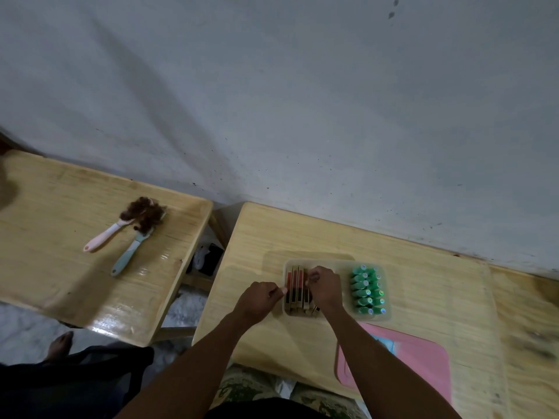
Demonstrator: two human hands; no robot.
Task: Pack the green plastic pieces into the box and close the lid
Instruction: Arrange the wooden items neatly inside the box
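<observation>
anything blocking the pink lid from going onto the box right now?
Yes. Both hands, left and right, are over the box, fingers on the flat pieces in its left half. The pink lid lies on the table beside it. Green pieces already sit inside.

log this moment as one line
left hand: at box edge | right hand: inside box | green pieces: packed | pink lid: off
</observation>
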